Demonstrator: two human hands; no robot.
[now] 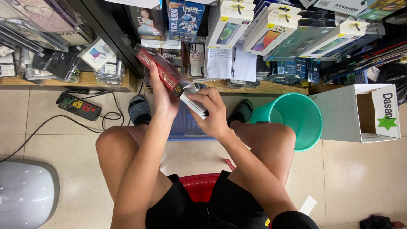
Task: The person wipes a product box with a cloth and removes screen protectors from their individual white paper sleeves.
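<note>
The red packet (159, 70) in clear wrap sits tilted in the left hand (163, 99), fingers closed along its lower edge, in front of the shelf. The right hand (212, 112) pinches a white-and-grey insert (193, 99) at its mouth — best drawn straight, packet kept steady. Further right, the teal bucket (311, 123) and white carton (339, 112) — contents unseen.

i see a teal plastic bucket (296, 121) on the tiled floor, just beside an open white cardboard box (360, 112) to its right. a black power strip (79, 107) with coloured switches lies on the tiles at left, its cord trailing away. a grey rounded lid-like thing (25, 193) sits at lower left. wooden shelves (263, 87) above carry boxed phone accessories, and a red stool (199, 186) shows below
</note>
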